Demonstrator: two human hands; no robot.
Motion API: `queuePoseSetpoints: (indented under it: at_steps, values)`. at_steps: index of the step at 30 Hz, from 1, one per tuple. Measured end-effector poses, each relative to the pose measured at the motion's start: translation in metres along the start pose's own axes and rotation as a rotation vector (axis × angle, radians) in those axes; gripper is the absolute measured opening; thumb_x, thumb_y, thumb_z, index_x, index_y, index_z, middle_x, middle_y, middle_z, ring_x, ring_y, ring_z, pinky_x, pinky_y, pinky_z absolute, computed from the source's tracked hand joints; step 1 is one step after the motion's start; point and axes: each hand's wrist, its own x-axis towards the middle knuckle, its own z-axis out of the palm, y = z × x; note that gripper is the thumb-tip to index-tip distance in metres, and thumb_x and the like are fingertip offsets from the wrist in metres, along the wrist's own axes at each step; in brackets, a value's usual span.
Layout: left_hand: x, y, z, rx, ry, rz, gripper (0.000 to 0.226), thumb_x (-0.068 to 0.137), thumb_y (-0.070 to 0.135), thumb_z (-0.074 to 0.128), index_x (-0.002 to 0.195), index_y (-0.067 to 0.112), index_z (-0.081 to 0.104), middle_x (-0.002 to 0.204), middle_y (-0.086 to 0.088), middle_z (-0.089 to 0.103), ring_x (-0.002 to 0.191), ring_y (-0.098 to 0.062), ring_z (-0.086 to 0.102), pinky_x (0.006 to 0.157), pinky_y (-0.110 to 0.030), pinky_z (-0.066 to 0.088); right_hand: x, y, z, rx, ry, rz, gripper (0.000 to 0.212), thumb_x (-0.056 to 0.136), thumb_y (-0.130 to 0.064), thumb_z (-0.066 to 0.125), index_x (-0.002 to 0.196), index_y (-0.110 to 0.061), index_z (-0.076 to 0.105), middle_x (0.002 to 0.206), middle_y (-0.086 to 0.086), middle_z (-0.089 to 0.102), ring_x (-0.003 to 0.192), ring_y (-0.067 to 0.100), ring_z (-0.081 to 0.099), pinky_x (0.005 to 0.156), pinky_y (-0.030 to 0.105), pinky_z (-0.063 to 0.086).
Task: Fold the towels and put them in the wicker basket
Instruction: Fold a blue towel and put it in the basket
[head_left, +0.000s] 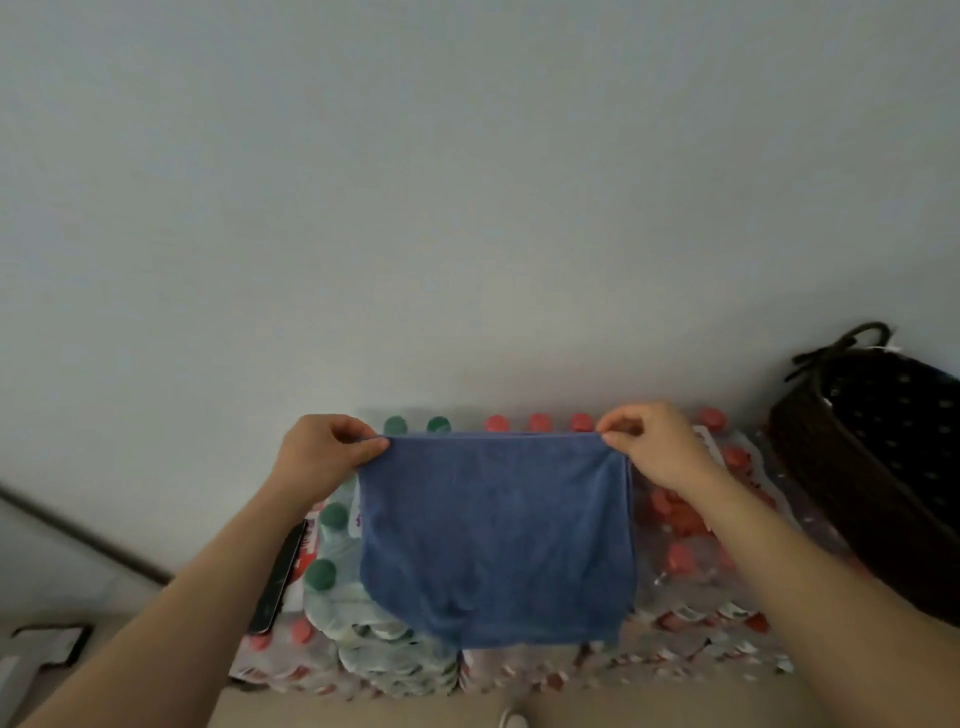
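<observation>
A blue towel (496, 540) hangs spread out in front of me, held up by its top edge. My left hand (324, 454) pinches the top left corner. My right hand (652, 444) pinches the top right corner. The towel's lower edge hangs over shrink-wrapped packs of bottles. A dark wicker basket (810, 467) with a looped handle stands at the right, its inside dark with pale dots; I see no towel in it.
Packs of bottles with red caps (691, 525) and green caps (332, 519) form the surface below the towel, against a plain wall. A black phone (278, 577) lies on the packs at the left. A dark flat object (52, 642) lies on the floor at the lower left.
</observation>
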Motion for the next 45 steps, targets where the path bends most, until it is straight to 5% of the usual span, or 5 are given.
queuePoseSetpoints:
  at_steps: [7, 21, 33, 37, 45]
  values:
    - [0.034, 0.000, 0.027, -0.129, 0.088, -0.077, 0.014, 0.085, 0.017, 0.071, 0.076, 0.028, 0.071, 0.078, 0.010, 0.071, 0.076, -0.006, 0.066, 0.071, -0.021, 0.051, 0.055, 0.027, 0.019, -0.207, 0.032, -0.052, 0.009, 0.084, -0.005, 0.066, 0.088, -0.009, 0.073, 0.091, 0.006, 0.073, 0.086, 0.021, 0.065, 0.077, 0.022, 0.042]
    - [0.058, -0.008, 0.041, -0.138, 0.064, -0.285, 0.008, 0.074, 0.020, 0.081, 0.075, 0.015, 0.075, 0.076, 0.000, 0.074, 0.072, -0.017, 0.069, 0.067, -0.028, 0.054, 0.083, 0.050, 0.019, -0.014, -0.170, 0.090, 0.032, 0.081, 0.004, 0.066, 0.066, -0.025, 0.064, 0.073, 0.000, 0.068, 0.074, 0.016, 0.064, 0.072, 0.024, 0.047]
    - [0.074, -0.008, 0.069, 0.124, 0.276, -0.176, 0.010, 0.082, 0.025, 0.069, 0.091, 0.022, 0.067, 0.085, 0.008, 0.067, 0.083, -0.015, 0.061, 0.073, -0.024, 0.041, 0.074, 0.054, 0.054, -0.313, 0.295, -0.131, 0.007, 0.083, -0.007, 0.067, 0.076, -0.006, 0.066, 0.074, 0.009, 0.065, 0.067, 0.029, 0.060, 0.063, 0.031, 0.044]
    - [0.056, 0.005, 0.062, 0.169, 0.269, -0.186, 0.021, 0.086, 0.035, 0.066, 0.102, 0.023, 0.058, 0.091, 0.005, 0.065, 0.079, -0.016, 0.061, 0.071, -0.029, 0.045, 0.064, 0.044, 0.044, -0.439, 0.235, -0.078, 0.019, 0.086, -0.014, 0.064, 0.103, -0.007, 0.067, 0.105, 0.013, 0.065, 0.096, 0.034, 0.057, 0.083, 0.038, 0.046]
    - [-0.123, -0.014, 0.057, 0.052, -0.001, -0.393, 0.038, 0.090, 0.028, 0.059, 0.055, 0.016, 0.064, 0.054, 0.001, 0.066, 0.046, -0.012, 0.057, 0.049, -0.026, 0.044, -0.069, -0.019, 0.091, -0.443, 0.052, -0.378, 0.024, 0.080, -0.015, 0.069, 0.104, -0.015, 0.069, 0.109, 0.001, 0.064, 0.095, 0.023, 0.062, 0.078, 0.031, 0.054]
